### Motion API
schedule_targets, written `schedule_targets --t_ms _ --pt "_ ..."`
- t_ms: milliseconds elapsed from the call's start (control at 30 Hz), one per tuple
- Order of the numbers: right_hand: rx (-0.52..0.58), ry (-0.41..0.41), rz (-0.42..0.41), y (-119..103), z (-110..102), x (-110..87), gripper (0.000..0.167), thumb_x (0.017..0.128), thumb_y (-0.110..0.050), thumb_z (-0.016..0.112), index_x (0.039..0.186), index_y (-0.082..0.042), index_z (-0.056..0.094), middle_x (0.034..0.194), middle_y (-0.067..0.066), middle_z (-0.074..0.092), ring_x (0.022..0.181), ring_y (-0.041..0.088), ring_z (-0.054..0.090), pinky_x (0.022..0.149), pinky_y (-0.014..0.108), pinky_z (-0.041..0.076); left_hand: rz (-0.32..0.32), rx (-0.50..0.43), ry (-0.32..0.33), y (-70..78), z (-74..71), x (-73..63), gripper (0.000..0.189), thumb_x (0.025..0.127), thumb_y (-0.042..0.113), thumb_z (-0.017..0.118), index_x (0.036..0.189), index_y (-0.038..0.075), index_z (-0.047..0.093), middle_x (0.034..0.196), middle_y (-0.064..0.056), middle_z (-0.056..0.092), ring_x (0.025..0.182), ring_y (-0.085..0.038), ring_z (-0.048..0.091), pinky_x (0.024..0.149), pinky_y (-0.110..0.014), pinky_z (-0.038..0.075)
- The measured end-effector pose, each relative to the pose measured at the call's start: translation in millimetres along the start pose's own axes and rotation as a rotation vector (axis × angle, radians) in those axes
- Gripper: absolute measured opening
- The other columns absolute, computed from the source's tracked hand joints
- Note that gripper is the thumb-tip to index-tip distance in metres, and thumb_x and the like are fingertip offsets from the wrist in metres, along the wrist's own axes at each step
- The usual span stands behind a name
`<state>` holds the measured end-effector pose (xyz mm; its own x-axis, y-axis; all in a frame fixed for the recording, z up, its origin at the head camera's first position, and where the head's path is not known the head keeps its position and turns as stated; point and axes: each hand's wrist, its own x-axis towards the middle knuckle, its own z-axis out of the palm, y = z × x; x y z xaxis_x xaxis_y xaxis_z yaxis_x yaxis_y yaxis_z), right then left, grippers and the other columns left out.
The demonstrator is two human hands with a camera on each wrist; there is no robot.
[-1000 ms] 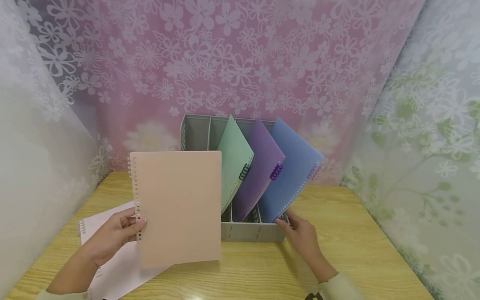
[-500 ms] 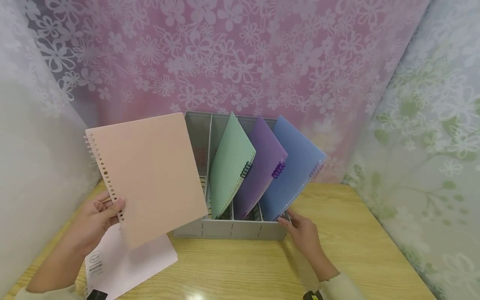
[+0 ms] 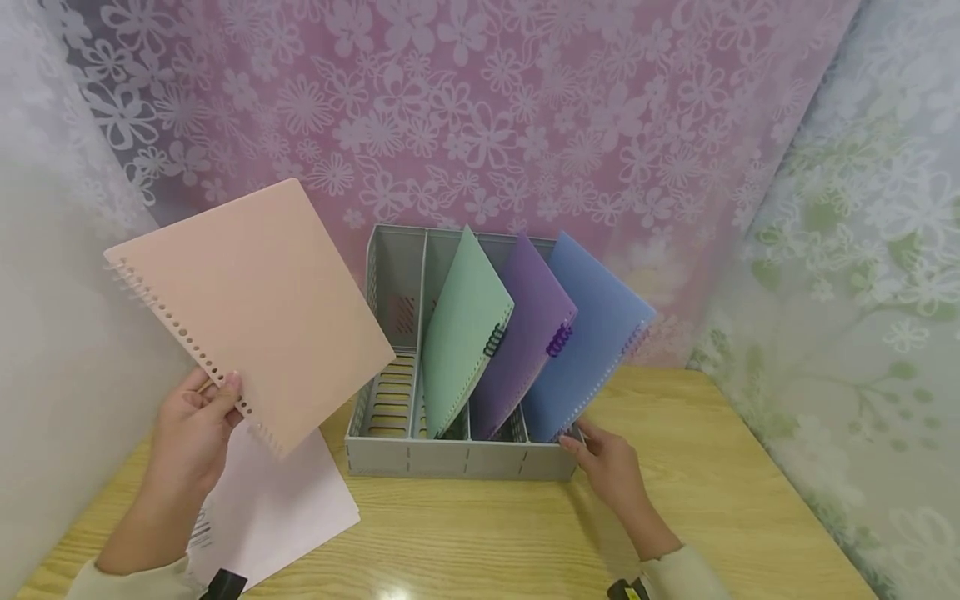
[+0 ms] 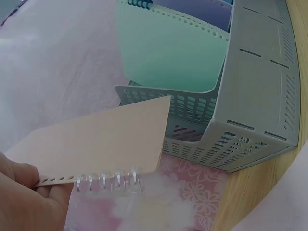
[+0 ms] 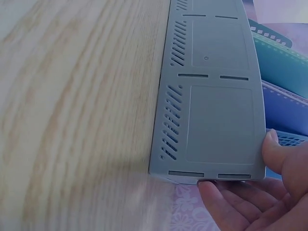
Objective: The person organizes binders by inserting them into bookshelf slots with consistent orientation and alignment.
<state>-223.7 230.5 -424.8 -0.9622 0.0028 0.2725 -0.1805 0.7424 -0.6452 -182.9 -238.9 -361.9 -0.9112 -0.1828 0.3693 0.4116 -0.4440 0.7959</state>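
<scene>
My left hand (image 3: 191,429) pinches a peach loose-leaf notebook (image 3: 255,312) by its ring-bound edge, thumb in front. The notebook is tilted in the air, left of a grey desktop file organizer (image 3: 457,460). In the left wrist view, clear rings show along the lower edge of the peach notebook (image 4: 110,139). My right hand (image 3: 611,475) grips the organizer's front right corner, thumb over the rim and fingers round the side. A green notebook (image 3: 468,342), a purple notebook (image 3: 521,346) and a blue notebook (image 3: 588,333) lean in separate slots; the leftmost slot holds nothing.
A pale pink notebook (image 3: 281,508) lies on the wooden table (image 3: 712,483) under my left hand, partly hidden by it and the peach notebook. A flowered pink curtain (image 3: 480,125) hangs close behind the organizer, with pale curtains at both sides.
The peach notebook has moved left and up from in front of the organizer and turned anticlockwise, uncovering the leftmost slot. My right hand has stayed on the corner.
</scene>
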Motion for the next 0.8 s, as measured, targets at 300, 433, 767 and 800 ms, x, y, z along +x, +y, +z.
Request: schedule_targets --t_ms 300,433,767,800 --pt "0.036 -0.004 0.017 -2.0 -1.3 0.5 0.052 0.093 -0.026 0.068 0.131 0.007 0.056 0.111 0.026 0.067 0.097 0.036 0.068 0.069 0.040 0.059 0.005 0.129 0.108 -8.1 15.0 4.7 0.035 0.098 0.004 0.054 0.132 0.000 0.053 0.111 0.005 0.067 0.099 -0.004 0.064 0.083 -0.016 0.053" --pt "0.041 -0.001 0.022 -0.7 -0.2 0.0 0.053 0.093 -0.028 0.068 0.131 0.007 0.056 0.114 0.026 0.065 0.098 0.036 0.067 0.072 0.042 0.059 -0.001 0.118 0.159 -10.4 21.0 7.7 0.040 0.098 0.003 0.052 0.137 -0.004 0.047 0.110 0.006 0.070 0.100 -0.005 0.066 0.082 -0.018 0.054" --pt "0.069 0.006 0.057 1.7 1.9 -1.8 0.054 0.092 -0.029 0.068 0.132 0.005 0.056 0.113 0.025 0.067 0.095 0.033 0.069 0.066 0.032 0.058 -0.012 0.290 0.252 -16.5 38.5 11.9 0.039 0.100 0.003 0.049 0.137 -0.010 0.045 0.109 0.003 0.069 0.095 -0.004 0.067 0.081 -0.018 0.054" --pt "0.073 0.003 0.057 1.7 2.0 -2.0 0.054 0.093 -0.029 0.068 0.132 0.005 0.056 0.114 0.026 0.066 0.096 0.033 0.069 0.066 0.033 0.058 -0.011 0.331 0.264 -18.0 40.5 12.3 0.038 0.101 0.003 0.048 0.136 -0.010 0.046 0.111 -0.001 0.069 0.095 -0.003 0.067 0.081 -0.018 0.054"
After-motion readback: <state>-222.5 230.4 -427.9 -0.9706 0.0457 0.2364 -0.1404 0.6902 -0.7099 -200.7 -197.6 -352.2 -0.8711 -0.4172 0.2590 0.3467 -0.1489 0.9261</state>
